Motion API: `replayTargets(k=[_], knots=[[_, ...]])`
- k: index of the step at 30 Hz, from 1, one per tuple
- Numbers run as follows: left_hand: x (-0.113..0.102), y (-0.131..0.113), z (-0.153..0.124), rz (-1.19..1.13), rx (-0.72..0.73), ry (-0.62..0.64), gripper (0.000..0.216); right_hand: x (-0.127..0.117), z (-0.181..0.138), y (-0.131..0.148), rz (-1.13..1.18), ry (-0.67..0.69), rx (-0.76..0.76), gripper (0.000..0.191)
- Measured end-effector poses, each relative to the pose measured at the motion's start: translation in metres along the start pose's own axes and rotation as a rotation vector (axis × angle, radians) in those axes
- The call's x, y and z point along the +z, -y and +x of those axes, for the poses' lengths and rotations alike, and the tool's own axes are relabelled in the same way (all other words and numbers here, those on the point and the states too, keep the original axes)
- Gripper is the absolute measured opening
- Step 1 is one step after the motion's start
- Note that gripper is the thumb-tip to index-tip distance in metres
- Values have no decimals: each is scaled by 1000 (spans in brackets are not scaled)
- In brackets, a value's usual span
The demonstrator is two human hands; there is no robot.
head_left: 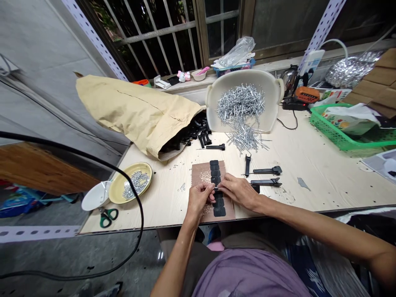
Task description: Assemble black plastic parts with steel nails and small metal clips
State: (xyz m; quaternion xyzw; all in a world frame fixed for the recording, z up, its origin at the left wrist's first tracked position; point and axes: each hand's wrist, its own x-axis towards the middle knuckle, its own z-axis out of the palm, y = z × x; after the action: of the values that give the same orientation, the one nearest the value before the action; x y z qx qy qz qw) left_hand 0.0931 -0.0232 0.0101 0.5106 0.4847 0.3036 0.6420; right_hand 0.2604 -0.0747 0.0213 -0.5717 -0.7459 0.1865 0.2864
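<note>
Over a brown board [202, 171] carrying a column of black rectangular pads [214, 168], my two hands meet fingertip to fingertip. My left hand [199, 200] is closed in a pinch, and so is my right hand [241, 190]. A small pale glint shows between the fingertips, but the thing held is too small to name. Just right of my right hand lie a black plastic piece [265, 182] and another black piece with a metal pin [267, 170]. A shorter black piece [248, 165] stands out above them.
A white basin [212, 111] spills metal pins [244, 134] onto the table. Black pieces [202, 134] come out of a paper sack [139, 111]. At left are a yellow bowl [116, 185] of small metal bits, a white bowl [95, 196], scissors [108, 217] and a black cable [140, 206]; right, a green basket [331, 134].
</note>
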Motion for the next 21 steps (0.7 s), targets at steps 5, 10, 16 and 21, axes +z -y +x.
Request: replayTargets(k=[5,10,16,21], knots=[[0,1,3,-9,0,2,37,2,6,-7,288,36,127,17],[1,-3,4,-164,-71,15,39,1,6,-8,228,-63,109,14],[3,-4,2,-189,-92,49,35,-2,4,-8,127,-61,97,15],[6,-1,3,-139,-11,-6,32,-3,0,-4,1,-47,102,17]])
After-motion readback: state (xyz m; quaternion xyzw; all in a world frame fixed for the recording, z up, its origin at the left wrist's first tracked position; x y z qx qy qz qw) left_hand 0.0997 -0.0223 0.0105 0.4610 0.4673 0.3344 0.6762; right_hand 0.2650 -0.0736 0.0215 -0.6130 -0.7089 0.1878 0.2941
